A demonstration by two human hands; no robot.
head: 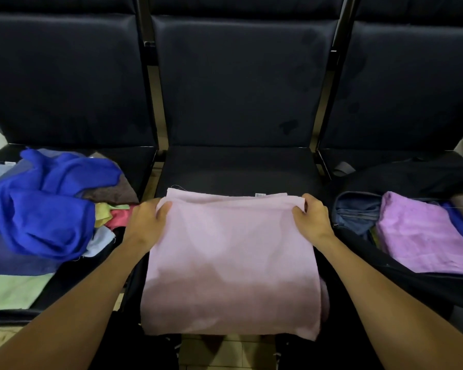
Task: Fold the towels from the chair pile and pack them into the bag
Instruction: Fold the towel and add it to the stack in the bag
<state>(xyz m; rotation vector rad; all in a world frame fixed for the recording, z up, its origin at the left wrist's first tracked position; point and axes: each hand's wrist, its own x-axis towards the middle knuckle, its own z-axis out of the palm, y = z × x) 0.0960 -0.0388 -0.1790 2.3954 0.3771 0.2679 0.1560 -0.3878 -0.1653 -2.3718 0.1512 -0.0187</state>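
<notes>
Dark padded chairs [241, 84] stand in a row before us. We see a small white tag [260, 194] on the pink towel [230, 260], unreadable. Our open black bag [364, 217] holds a folded purple towel [422, 233]. Our left hand [146, 222] and right hand [312, 216] pinch the pink towel's far corners on the middle seat; the towel pile [43, 206] sits left.

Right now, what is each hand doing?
Left hand: gripping the pink towel at its left edge.
Right hand: gripping the same towel at its right edge.
</notes>
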